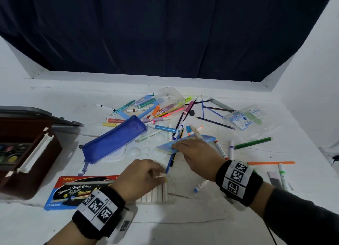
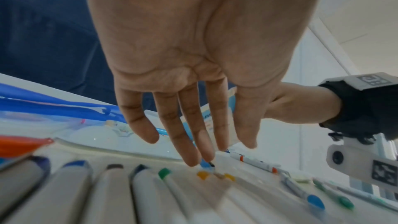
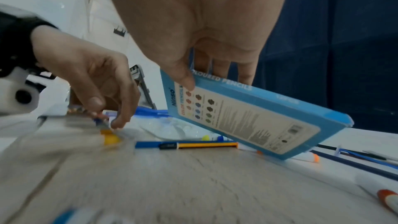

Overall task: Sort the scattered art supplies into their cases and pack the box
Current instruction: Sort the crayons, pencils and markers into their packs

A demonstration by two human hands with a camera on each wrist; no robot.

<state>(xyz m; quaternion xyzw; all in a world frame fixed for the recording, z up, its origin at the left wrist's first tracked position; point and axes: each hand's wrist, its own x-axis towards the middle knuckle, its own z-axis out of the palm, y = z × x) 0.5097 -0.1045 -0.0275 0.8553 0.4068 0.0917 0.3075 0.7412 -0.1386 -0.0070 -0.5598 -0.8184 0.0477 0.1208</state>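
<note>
Light-blue cardboard, the flat coloured-pencil box (image 1: 185,144), sits in your right hand (image 1: 197,152): thumb on its printed back face, the other fingers curled behind it, as the right wrist view shows (image 3: 256,117). You hold it tilted, one short end raised at your hand, the far lower corner down among the loose pens on the white tabletop (image 1: 201,213). From the head camera its long axis runs left to right, just beyond a blue-and-yellow pen (image 3: 187,145) lying flat on the table.

Your left hand (image 1: 141,177) reaches forward, palm down, over the clear tray of white-barrelled markers (image 1: 157,193), which lie side by side with their long axes running away from you. Its fingers (image 2: 189,142) are nearly straight and slightly spread, the tips down at the markers' coloured ends near the yellow caps (image 2: 202,175); whether they pinch anything, you cannot tell.

To the left of the tray lies the red-and-blue water-colour box (image 1: 73,191), printed face up. Farther left stands the open brown paint case (image 1: 27,153). A blue mesh zip pouch (image 1: 113,139) lies diagonally between the case and the scattered heap of pens and pencils (image 1: 165,114).
</note>
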